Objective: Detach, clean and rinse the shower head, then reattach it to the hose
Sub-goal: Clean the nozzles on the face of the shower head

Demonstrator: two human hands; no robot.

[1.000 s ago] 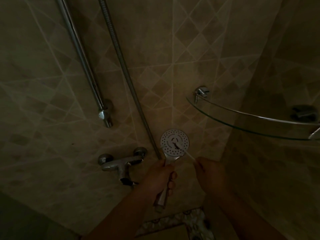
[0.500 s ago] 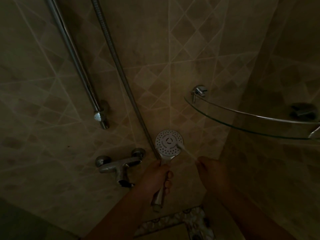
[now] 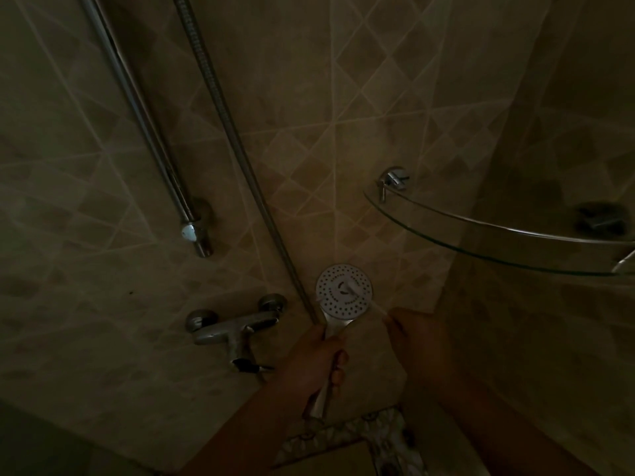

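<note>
Left hand (image 3: 314,360) gripped the chrome handle of the round white-faced shower head (image 3: 343,292), a rigid, light, likely slippery thing best held there. Right hand (image 3: 417,338) pinched a thin white brush (image 3: 364,297) against its face.

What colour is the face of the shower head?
White, dotted with rings of small dark holes, on the shower head. The head view shows it, dimly lit.

At lower centre the shower head (image 3: 343,293) is showing a matt white perforated face on a glossy chrome handle. The hose (image 3: 220,101), rail (image 3: 137,108) and mixer tap (image 3: 233,329) are gleaming as polished metal, while at right the shelf (image 3: 481,242) is looking like clear smooth glass against matt beige tiles (image 3: 343,80).
</note>
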